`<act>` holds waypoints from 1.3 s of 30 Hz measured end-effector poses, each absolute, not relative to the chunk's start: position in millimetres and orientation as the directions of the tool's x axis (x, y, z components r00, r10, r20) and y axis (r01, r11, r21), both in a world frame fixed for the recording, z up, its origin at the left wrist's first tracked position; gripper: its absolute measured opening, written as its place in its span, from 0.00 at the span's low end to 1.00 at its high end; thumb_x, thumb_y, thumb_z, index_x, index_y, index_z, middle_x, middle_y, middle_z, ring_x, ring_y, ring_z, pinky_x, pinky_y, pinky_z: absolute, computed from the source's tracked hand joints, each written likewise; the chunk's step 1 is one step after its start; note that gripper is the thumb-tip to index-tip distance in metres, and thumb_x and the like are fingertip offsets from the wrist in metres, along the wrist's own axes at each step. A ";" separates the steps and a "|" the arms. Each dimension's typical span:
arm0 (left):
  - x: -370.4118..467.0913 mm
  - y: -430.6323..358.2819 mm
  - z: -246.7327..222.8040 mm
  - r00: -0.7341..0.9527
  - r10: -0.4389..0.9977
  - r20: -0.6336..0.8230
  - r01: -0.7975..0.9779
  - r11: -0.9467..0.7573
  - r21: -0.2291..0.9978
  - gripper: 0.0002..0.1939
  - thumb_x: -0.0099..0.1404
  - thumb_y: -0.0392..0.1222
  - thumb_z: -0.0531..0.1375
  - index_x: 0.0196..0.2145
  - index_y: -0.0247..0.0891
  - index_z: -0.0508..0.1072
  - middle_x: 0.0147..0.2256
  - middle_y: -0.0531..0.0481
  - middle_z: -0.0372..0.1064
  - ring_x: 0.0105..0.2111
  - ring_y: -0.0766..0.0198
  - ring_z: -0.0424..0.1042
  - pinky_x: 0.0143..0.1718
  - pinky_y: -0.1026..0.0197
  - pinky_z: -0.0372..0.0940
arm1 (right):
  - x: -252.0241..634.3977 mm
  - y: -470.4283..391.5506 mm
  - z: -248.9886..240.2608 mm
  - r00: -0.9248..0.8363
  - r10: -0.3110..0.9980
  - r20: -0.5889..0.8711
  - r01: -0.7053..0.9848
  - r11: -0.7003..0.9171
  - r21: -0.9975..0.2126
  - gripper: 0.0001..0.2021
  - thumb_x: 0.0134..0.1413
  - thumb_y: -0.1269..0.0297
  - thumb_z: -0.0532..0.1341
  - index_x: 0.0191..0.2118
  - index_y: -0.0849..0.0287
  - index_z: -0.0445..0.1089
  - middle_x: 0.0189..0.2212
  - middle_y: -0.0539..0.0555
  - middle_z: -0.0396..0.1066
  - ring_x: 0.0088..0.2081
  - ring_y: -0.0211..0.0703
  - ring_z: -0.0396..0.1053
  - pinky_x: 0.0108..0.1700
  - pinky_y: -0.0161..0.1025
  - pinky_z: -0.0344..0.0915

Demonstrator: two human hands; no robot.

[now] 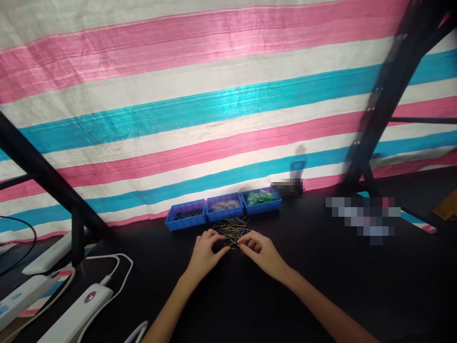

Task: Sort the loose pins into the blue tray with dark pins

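Observation:
A loose pile of thin, brass-coloured sticks (233,229) lies on the black table (228,305). At the pile's left front edge is my left hand (209,250), its thumb and fingers apart in a curve, with nothing visible held between them. My right hand (262,250) is at the right front edge, thumb and forefinger pinched together near the end of a stick; what they grip is too small to make out. Behind the pile stand three blue trays: one with dark thin pieces (186,216), one with pale pieces (224,207), one with green packets (261,198).
White power strips (76,314) and cables lie at the left. Black frame posts (392,100) rise on both sides before a striped sheet (214,109). A blurred dark object (288,187) stands behind the right tray, and pixelated items (364,216) lie farther right.

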State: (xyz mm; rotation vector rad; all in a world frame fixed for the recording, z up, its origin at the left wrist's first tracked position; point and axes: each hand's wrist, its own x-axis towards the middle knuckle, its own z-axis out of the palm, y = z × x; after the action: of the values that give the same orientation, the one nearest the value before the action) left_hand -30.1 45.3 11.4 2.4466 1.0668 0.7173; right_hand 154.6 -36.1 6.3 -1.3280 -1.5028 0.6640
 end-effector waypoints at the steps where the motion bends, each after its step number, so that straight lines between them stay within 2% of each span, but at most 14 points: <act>1: -26.9 40.1 8.2 0.610 0.744 0.272 0.580 -0.653 0.487 0.11 0.57 0.48 0.58 0.36 0.43 0.73 0.37 0.50 0.67 0.39 0.58 0.66 0.40 0.55 0.56 | 154.7 -36.3 6.9 0.086 0.947 0.310 0.408 0.250 -0.878 0.08 0.51 0.63 0.57 0.34 0.59 0.71 0.32 0.51 0.69 0.27 0.34 0.63 0.26 0.31 0.59; 4: -22.0 35.1 1.7 0.623 0.746 0.238 0.601 -0.650 0.465 0.09 0.59 0.47 0.55 0.33 0.43 0.72 0.36 0.51 0.67 0.39 0.58 0.65 0.40 0.55 0.54 | 154.8 -37.0 8.6 0.083 0.945 0.317 0.417 0.256 -0.872 0.07 0.52 0.64 0.57 0.34 0.59 0.71 0.33 0.51 0.69 0.28 0.34 0.64 0.26 0.31 0.59; 10: -23.6 39.3 -1.0 0.578 0.770 0.270 0.592 -0.623 0.511 0.11 0.60 0.48 0.54 0.29 0.41 0.72 0.33 0.50 0.68 0.35 0.59 0.65 0.37 0.57 0.54 | 156.3 -36.6 8.6 0.065 0.950 0.306 0.465 0.242 -0.851 0.07 0.52 0.65 0.57 0.35 0.58 0.71 0.33 0.50 0.68 0.28 0.32 0.63 0.25 0.30 0.57; 17: -14.1 21.5 8.9 0.451 0.841 0.300 0.413 -0.494 0.765 0.12 0.58 0.50 0.56 0.29 0.38 0.72 0.27 0.50 0.69 0.26 0.64 0.63 0.30 0.62 0.57 | 157.0 -38.7 10.3 0.029 0.950 0.311 0.509 0.253 -0.822 0.07 0.52 0.63 0.58 0.35 0.56 0.72 0.32 0.50 0.68 0.26 0.32 0.62 0.25 0.31 0.56; 22: -10.8 14.5 12.7 0.429 0.871 0.239 0.326 -0.396 0.858 0.13 0.58 0.49 0.56 0.29 0.37 0.72 0.26 0.51 0.68 0.25 0.66 0.61 0.27 0.64 0.57 | 156.9 -38.2 9.4 0.045 0.949 0.313 0.503 0.249 -0.828 0.08 0.51 0.61 0.59 0.35 0.56 0.72 0.31 0.50 0.69 0.26 0.33 0.62 0.26 0.32 0.56; 25: -12.2 15.3 9.5 0.437 0.878 0.197 0.300 -0.348 0.888 0.14 0.57 0.50 0.57 0.29 0.36 0.72 0.25 0.51 0.66 0.25 0.66 0.61 0.28 0.64 0.57 | 157.3 -37.6 9.8 0.097 0.948 0.305 0.469 0.226 -0.853 0.10 0.50 0.61 0.60 0.39 0.56 0.70 0.30 0.50 0.69 0.26 0.33 0.62 0.26 0.31 0.57; 32: -12.5 13.7 3.8 0.483 0.865 0.140 0.260 -0.294 0.920 0.13 0.58 0.50 0.57 0.29 0.36 0.72 0.24 0.53 0.64 0.24 0.68 0.61 0.26 0.66 0.56 | 154.2 -39.0 11.7 0.035 0.947 0.320 0.407 0.279 -0.870 0.08 0.51 0.61 0.59 0.34 0.57 0.72 0.31 0.50 0.69 0.28 0.33 0.63 0.25 0.31 0.57; 39: -11.4 9.8 8.5 0.459 0.881 0.112 0.195 -0.222 0.955 0.14 0.57 0.50 0.58 0.29 0.35 0.72 0.24 0.52 0.65 0.25 0.67 0.62 0.28 0.65 0.58 | 151.3 -39.1 10.1 0.047 0.974 0.221 0.387 0.186 -0.903 0.10 0.50 0.60 0.59 0.37 0.57 0.72 0.28 0.49 0.68 0.25 0.32 0.61 0.25 0.30 0.56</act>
State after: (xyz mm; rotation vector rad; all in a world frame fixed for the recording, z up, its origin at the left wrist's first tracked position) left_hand -11.4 9.8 8.5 1.6979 0.9342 0.8493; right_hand 151.3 -39.1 10.1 -1.3612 -1.5081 0.7753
